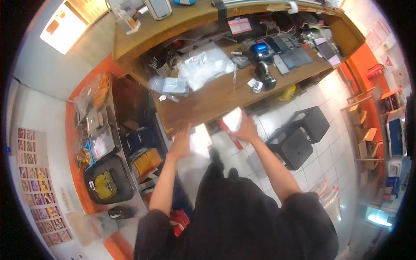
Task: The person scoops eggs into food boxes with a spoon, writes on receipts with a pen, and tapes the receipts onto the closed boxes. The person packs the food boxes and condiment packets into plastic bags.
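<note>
My left hand (181,143) is wrapped round the left side of a bright white box (199,141), whose top is washed out by glare. My right hand (248,129) grips a second box, white on top with a red side (232,120). Both boxes are held apart from each other, in front of the wooden desk's near edge (195,113). On the desk beyond them lie clear plastic bags (206,65), a label printer or similar black device (265,76) and small white labels (255,85).
Phones (295,57) lie in rows at the desk's right. Black stools (291,148) stand on the tiled floor to the right. At the left is a metal counter with a black tray (108,180). Shelves (368,143) line the far right.
</note>
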Tool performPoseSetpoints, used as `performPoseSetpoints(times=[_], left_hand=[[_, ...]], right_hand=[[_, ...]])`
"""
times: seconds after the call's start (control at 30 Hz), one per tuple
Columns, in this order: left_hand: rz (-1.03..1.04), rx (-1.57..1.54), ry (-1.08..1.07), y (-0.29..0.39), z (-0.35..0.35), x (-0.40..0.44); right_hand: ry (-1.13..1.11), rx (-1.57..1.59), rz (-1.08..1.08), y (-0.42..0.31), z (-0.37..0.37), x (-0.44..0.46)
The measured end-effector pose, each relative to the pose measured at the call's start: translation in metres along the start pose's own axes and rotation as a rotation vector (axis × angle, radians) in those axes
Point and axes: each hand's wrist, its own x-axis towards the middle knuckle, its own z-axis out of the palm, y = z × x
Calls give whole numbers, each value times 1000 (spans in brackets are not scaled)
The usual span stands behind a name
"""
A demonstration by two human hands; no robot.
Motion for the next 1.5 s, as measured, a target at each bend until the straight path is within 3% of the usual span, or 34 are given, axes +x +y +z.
performPoseSetpoints(times=[0.17,0.23,0.33,0.43,0.5,0.57,0.63,0.7,0.73,0.83,0.87,0.97,1.03,1.1,1.13,1.17,1.23,1.3,1.43,1.5], left_hand=[[152,175,-136,-57,-1,153],[255,296,-158,-101,10,207],[162,249,-278,-100,-20,251],[240,-7,-391,-103,-61,312],[83,-535,-425,-107,-46,368],[-75,-688,-167,-98,-28,410],[156,-384,115,-131,21,444],[144,-293,147,-119,5,449],[104,-194,215,-117,-2,453],[77,-277,137,-137,5,466],[64,-238,78,-149,11,471],[76,-210,139,-142,2,476],[66,-265,178,-154,9,471],[-82,-338,51,-128,-20,473],[-61,-357,67,-118,-26,472],[-112,-297,74,-114,-34,466],[-144,-247,109,-99,-44,464],[45,-132,397,-86,-56,452],[71,2,552,-59,-92,409],[-226,-366,377,-36,-122,380]], right_hand=[[-45,16,35,-16,25,164],[161,-115,-15,-25,45,218],[29,-110,41,-33,54,259],[-79,-70,100,-42,28,274],[84,-33,32,-27,22,284],[183,-81,48,-28,0,311],[-25,107,-173,-43,-33,331],[-8,188,-307,-23,16,364],[-137,197,-311,-28,15,377],[-440,52,-268,-34,31,405],[-401,47,-217,-33,46,412],[-563,-152,-473,-29,86,430],[-372,-157,-490,-44,55,413],[-263,-148,-480,-51,75,400],[-159,-124,-488,-49,75,403],[-560,-217,-354,-72,33,405],[-304,-119,-418,-55,76,401],[-318,-134,-412,-55,96,400],[-374,-121,-378,-64,86,404],[-390,-90,-359,-68,84,407]])
